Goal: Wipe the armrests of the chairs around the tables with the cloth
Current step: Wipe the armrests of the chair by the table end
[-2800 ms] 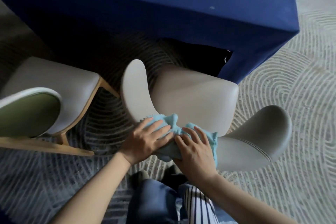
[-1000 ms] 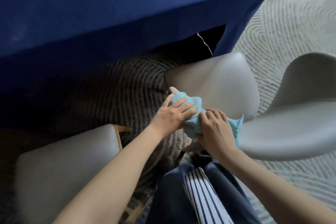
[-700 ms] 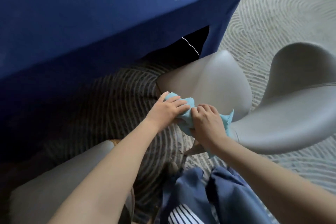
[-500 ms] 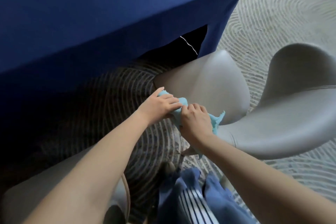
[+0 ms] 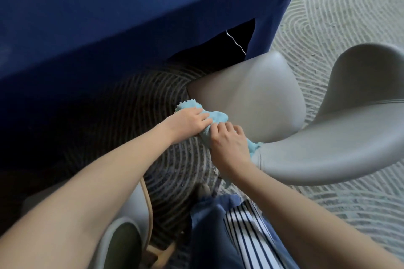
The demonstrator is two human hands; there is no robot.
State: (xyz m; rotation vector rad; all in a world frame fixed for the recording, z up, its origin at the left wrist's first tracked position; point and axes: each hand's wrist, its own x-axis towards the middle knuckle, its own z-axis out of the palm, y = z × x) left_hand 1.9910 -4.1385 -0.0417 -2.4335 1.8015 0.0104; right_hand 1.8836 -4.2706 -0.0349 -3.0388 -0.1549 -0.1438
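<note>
Cloth (image 5: 215, 117) is wrapped over the left armrest of the chair (image 5: 251, 98); the armrest itself is hidden beneath it. The cloth is pressed by the left hand (image 5: 188, 121), fingers nearly straight, and gripped by the right hand (image 5: 227, 144), fingers curled. Soft, light, limp handling is expected; a bunched middle hold is advised.

Just one view here, riding on the person's head and looking forward and steeply down. It is sitting close over the left hand (image 5: 188, 121) and right hand (image 5: 227, 144) at the cloth (image 5: 215, 116) mid-frame, with both forearms filling the lower frame. The blue-draped tabletop (image 5: 109, 6) is taking up the upper left, the grey chair (image 5: 251, 98) is lying right of centre, and the carpet (image 5: 349, 6) is running off the right edge.
</note>
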